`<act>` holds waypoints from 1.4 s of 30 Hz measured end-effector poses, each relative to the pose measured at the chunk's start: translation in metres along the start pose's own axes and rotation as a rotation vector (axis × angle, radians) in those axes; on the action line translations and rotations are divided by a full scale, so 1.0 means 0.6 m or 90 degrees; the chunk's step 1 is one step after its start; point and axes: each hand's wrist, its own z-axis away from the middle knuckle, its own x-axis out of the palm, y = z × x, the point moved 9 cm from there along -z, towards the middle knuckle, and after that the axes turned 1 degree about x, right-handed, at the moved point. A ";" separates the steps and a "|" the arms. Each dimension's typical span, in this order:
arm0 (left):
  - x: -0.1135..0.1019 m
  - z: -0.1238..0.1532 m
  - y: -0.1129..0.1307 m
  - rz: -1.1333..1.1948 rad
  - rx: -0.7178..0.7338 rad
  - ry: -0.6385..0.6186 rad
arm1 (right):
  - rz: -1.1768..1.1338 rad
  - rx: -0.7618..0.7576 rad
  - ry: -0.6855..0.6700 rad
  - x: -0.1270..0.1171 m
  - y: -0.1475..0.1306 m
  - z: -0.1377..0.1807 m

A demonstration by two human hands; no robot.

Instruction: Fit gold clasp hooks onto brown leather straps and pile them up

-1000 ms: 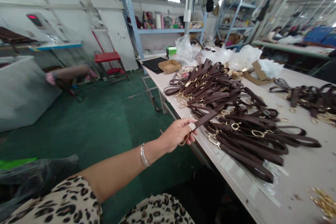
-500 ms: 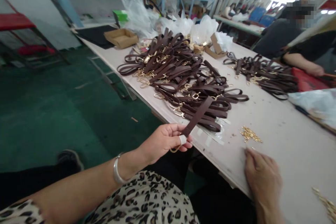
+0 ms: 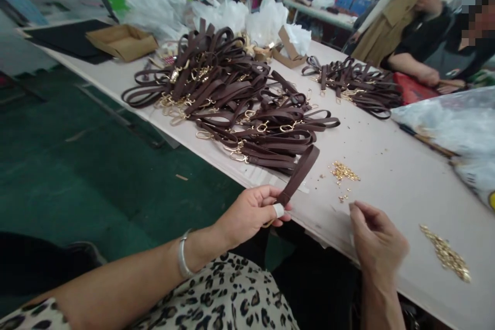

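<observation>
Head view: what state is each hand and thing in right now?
left hand, grip shut on the held strap.
held strap, near end pinched, far end slanting up toward the strap pile.
right hand, fingers curled over the table; contents unclear.
strap pile, heaped and tangled.
gold fittings, loose in a small heap.
cardboard tray, open.

The strap's (image 3: 299,172) lower end, with a glint of gold metal, is mostly covered by the fingers (image 3: 278,210) of the left hand (image 3: 251,211). The right hand (image 3: 377,240) is slightly blurred, and whether its pinched fingertips carry anything cannot be told. The gold bits (image 3: 342,171), in 2 heaps on the worktop (image 3: 386,165), are too tiny to identify. The plastic bag (image 3: 456,129) runs off the right edge.
</observation>
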 end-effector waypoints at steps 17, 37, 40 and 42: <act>0.000 -0.009 -0.013 -0.021 -0.032 -0.018 | 0.170 -0.357 -0.096 0.005 -0.022 0.052; 0.078 -0.023 -0.023 -0.021 0.030 -0.111 | -0.469 0.131 -0.329 0.076 -0.092 0.136; 0.080 -0.020 -0.024 -0.037 0.042 -0.124 | -0.421 0.132 -0.328 0.078 -0.087 0.137; 0.078 -0.019 -0.024 -0.065 0.053 -0.119 | -0.391 0.137 -0.331 0.078 -0.078 0.137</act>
